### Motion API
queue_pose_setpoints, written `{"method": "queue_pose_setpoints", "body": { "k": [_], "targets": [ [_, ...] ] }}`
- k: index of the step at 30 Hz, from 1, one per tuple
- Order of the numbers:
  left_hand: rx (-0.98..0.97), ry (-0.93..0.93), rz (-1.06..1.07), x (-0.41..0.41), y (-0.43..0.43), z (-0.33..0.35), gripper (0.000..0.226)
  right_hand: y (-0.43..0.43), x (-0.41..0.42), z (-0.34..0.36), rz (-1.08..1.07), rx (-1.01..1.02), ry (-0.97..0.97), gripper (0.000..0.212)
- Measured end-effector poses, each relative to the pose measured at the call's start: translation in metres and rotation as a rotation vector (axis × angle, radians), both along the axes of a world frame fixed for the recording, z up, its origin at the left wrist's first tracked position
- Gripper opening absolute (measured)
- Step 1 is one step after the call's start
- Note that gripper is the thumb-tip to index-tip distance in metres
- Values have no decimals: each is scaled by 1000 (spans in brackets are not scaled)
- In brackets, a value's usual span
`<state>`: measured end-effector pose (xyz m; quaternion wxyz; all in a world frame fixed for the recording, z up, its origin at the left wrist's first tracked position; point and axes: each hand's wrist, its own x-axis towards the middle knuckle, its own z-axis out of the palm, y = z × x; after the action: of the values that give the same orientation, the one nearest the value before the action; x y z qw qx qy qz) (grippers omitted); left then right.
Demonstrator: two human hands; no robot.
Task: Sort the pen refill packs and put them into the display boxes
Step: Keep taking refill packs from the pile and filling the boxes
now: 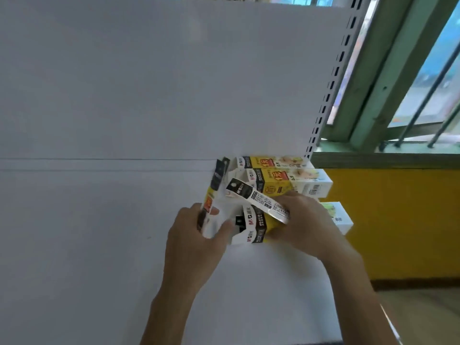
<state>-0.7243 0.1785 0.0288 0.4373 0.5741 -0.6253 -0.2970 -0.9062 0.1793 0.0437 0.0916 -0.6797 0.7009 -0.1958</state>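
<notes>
White shelf (99, 245) beside green window frame (373, 95); left hand (196, 235) grips carton (211, 192), right hand (303, 220) refill pack (258, 199).

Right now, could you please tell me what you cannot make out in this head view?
Head view:
- Inside of the front box: hidden by the left hand with its upright pack, and the right hand with its slanted pack.
- Print on the slanted pack: too small, blurred.
- Far-right box: mostly behind the right hand.

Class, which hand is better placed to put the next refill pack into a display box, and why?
Right, probably: the right hand grips a narrow white-and-black barcoded pack just above the yellow-and-black cardboard box, while the left hand is busy holding a tilted white carton.
</notes>
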Motion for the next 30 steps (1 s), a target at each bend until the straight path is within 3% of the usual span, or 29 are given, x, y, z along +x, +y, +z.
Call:
{"method": "queue_pose_setpoints", "body": {
  "k": [3,5,11,17,19,22,25,27,30],
  "targets": [
    [-32,64,-140,-12,11,4,36,6,-11,0,78,-79,-96,47],
    [-123,47,-213,-19,13,10,45,9,-16,8,131,-147,-261,49],
    [-466,-224,-86,-30,19,27,34,16,-16,19,291,-247,-649,46],
    [-447,-300,-59,-41,34,31,47,20,-29,17,388,-161,-736,43],
    [-478,-367,-53,-43,35,31,45,23,-34,11,447,-175,-969,33],
    [-539,-486,-100,-49,36,34,41,30,-43,16,348,-338,-1272,31],
    [-590,-607,-131,-62,43,42,54,41,-52,43,239,-586,-1211,32],
    [-633,-649,-132,-69,44,47,51,50,-56,58,167,-697,-1170,28],
    [-676,-646,-158,-74,42,50,43,60,-58,70,225,-750,-1110,22]
  ]
}}
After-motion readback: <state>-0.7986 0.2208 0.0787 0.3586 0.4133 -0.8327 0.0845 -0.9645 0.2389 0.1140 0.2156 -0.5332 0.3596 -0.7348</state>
